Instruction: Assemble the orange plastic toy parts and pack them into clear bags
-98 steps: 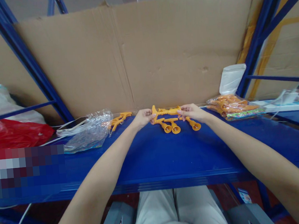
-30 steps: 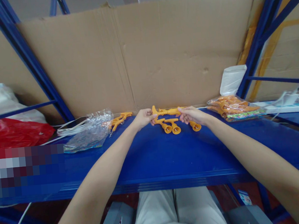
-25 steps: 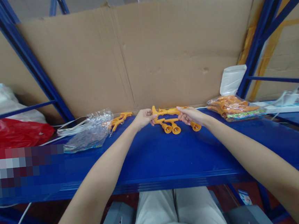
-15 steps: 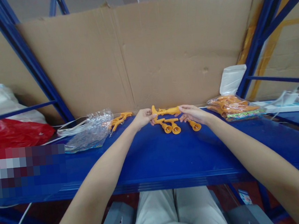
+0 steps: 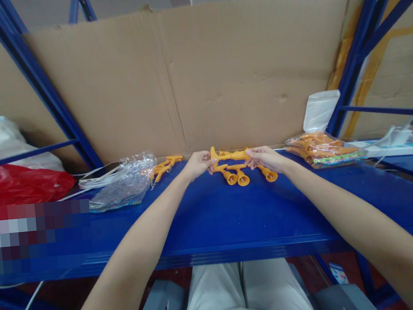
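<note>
An orange plastic toy (image 5: 231,155) with a long bar and three small bell-shaped cups hanging under it is held just above the blue shelf (image 5: 233,210) near the cardboard back wall. My left hand (image 5: 199,163) pinches the bar's left end. My right hand (image 5: 266,157) grips the bar's right end, with one bell cup (image 5: 270,174) showing below its fingers. Two more bell cups (image 5: 238,177) hang between my hands.
Another orange plastic piece (image 5: 164,165) lies left of my left hand, beside a crumpled clear bag (image 5: 122,184). A sealed bag of orange parts (image 5: 319,147) and a white pouch (image 5: 320,110) sit at the right. A red bag (image 5: 17,183) lies far left. Blue rack posts frame both sides.
Both hands have stayed on the orange toy in the same spot. My right hand's fingers shifted slightly along the bar's right end, loosening and closing again.
</note>
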Demonstrator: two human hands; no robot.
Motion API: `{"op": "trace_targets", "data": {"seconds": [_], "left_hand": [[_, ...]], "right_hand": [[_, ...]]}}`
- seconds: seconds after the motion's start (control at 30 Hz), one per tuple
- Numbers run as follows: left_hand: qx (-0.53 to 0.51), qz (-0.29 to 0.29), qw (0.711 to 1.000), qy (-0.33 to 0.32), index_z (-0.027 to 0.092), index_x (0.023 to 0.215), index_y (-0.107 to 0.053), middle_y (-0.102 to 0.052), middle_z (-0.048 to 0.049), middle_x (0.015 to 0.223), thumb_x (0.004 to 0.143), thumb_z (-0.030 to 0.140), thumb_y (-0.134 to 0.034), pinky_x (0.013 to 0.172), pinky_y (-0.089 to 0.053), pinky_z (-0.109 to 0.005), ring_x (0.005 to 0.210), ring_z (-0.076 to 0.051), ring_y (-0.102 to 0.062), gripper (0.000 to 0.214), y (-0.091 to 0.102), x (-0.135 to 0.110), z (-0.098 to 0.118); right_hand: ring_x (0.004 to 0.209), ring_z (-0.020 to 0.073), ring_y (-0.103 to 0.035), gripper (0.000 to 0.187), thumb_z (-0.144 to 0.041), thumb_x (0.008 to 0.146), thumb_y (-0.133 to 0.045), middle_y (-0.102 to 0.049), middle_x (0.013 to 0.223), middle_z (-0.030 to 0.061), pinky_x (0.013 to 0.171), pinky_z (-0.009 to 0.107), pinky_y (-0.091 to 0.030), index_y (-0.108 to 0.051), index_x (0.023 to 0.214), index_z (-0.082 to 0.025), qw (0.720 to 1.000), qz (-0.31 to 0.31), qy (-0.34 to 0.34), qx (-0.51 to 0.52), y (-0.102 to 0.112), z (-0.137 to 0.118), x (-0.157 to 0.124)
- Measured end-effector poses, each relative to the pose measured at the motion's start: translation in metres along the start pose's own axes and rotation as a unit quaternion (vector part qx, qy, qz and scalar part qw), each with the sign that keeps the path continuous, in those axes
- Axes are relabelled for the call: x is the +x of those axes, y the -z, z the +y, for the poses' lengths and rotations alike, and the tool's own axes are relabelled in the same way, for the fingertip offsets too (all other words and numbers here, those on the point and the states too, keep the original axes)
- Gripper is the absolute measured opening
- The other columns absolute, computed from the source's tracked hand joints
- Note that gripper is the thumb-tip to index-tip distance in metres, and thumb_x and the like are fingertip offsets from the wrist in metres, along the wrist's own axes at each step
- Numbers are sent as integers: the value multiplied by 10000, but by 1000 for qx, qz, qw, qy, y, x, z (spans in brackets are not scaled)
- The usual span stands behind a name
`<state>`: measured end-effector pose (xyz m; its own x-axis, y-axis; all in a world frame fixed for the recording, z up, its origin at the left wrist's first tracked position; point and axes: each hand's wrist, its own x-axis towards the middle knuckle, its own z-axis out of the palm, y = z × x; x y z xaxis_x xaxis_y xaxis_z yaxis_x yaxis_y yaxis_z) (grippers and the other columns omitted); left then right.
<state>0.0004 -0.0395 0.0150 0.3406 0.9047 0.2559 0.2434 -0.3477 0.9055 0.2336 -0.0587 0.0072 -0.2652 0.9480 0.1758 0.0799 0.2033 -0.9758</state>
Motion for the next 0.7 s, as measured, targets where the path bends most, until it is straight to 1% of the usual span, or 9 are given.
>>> {"op": "trace_targets", "data": {"seconds": [0.13, 0.3, 0.4, 0.47, 0.53, 0.6, 0.7], "left_hand": [[3, 1, 1000, -4, 98, 678, -508, -540, 38, 426, 757, 78, -594, 440, -446, -205, 368, -74, -514, 119, 0, 0, -1], [6, 0, 1000, -1, 100, 671, -511, -540, 34, 422, 748, 78, -607, 437, -442, -203, 374, -79, -519, 125, 1, 1, -2], [9, 6, 1000, 5, 99, 669, -511, -541, 32, 422, 767, 43, -565, 440, -445, -202, 373, -77, -520, 125, 1, 1, -2], [12, 8, 1000, 9, 99, 670, -512, -543, 32, 425, 775, 22, -538, 448, -449, -204, 376, -77, -522, 133, 2, 2, -3], [15, 10, 1000, 11, 100, 669, -513, -543, 32, 427, 779, 19, -528, 453, -451, -206, 377, -76, -522, 137, 2, 2, -3], [15, 11, 1000, 12, 101, 669, -512, -545, 32, 430, 781, 21, -527, 455, -452, -206, 376, -75, -522, 139, 3, 1, -2], [14, 13, 1000, 8, 103, 672, -511, -546, 34, 430, 780, 15, -525, 455, -454, -205, 373, -74, -523, 139, 2, 0, -1]], "right_hand": [[408, 65, -516, 404, -419, 811, -545, -619, 556, 60, 463, 201, -402, -563, 558, -103, 1000, -2, -7, -17, -2, 0, 0], [386, 60, -507, 424, -425, 842, -493, -603, 520, 51, 416, 182, -366, -537, 555, -116, 999, 7, -18, -29, -6, -1, 0], [411, 60, -526, 356, -392, 857, -482, -647, 617, 63, 403, 175, -363, -542, 627, -126, 999, 23, -19, -34, -9, -2, 0], [432, 60, -538, 248, -346, 848, -509, -673, 726, 68, 404, 176, -372, -565, 731, -134, 998, 37, -14, -44, -9, -2, 0], [460, 59, -549, 142, -282, 811, -568, -678, 808, 62, 423, 177, -391, -580, 855, -147, 997, 44, 2, -58, -9, -1, 0], [486, 59, -552, 190, -241, 761, -623, -674, 848, 54, 452, 181, -410, -587, 927, -156, 996, 38, 28, -72, -7, -1, 0], [492, 57, -539, 224, -272, 718, -656, -667, 831, 52, 504, 198, -434, -612, 894, -142, 994, 21, 65, -90, -4, 2, 1]]}}
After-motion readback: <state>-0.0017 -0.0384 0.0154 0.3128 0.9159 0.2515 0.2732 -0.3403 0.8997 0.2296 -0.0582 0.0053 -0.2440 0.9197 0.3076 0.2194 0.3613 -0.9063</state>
